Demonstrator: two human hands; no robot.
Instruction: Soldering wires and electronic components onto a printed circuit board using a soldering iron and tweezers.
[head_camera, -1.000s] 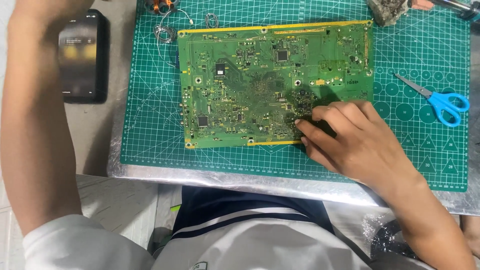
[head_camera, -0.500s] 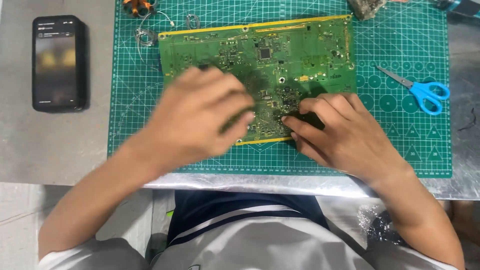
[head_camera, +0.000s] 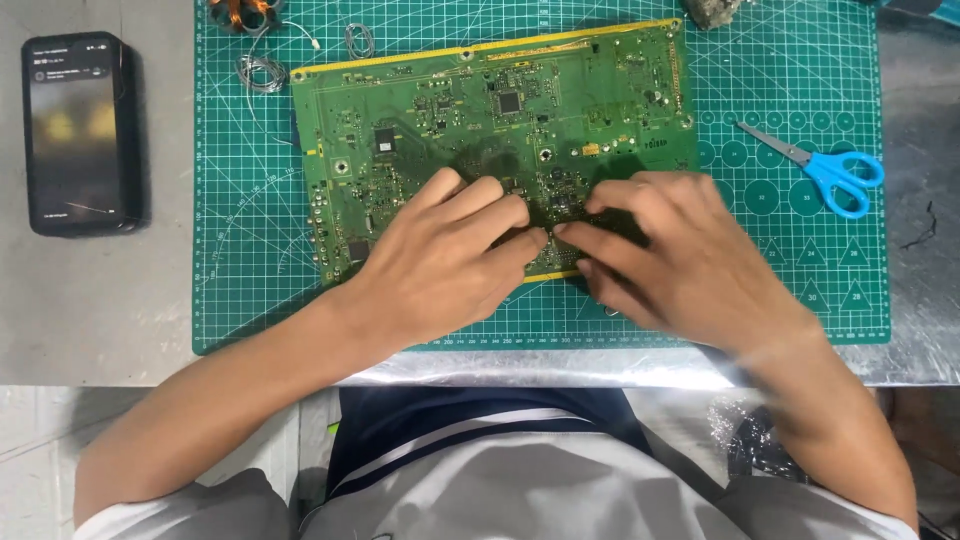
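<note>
Right now both hands rest on a large green circuit board (head_camera: 500, 130) that lies flat on a green cutting mat (head_camera: 230, 300) with a white grid. The mat sits on a grey metal bench (head_camera: 90, 300). The left hand (head_camera: 440, 265) lies palm down over the lower middle of the board, its fingers (head_camera: 495, 215) stretched out and slightly curled, pointing to the right. The right hand (head_camera: 680, 255) lies just beside it over the lower right part of the board, fingers pointing left. The fingertips of the two hands almost meet near the board's lower edge, pressing on or pinching at something small there; whether either hand grips anything I cannot tell, since the fingers hide the spot. Neither hand is made into a fist.

A black phone (head_camera: 80, 130) with a dim screen lies on the bare bench to the left of the mat, well apart from the board. Blue-handled scissors (head_camera: 825, 170) lie on the mat to the right of the board, their blades closed and pointing up and left. Thin loops of wire (head_camera: 262, 72) lie on the mat near the board's upper left corner, and a copper-coloured coil (head_camera: 243, 12) shows at the top edge. The person wears a grey top with a dark collar.
</note>
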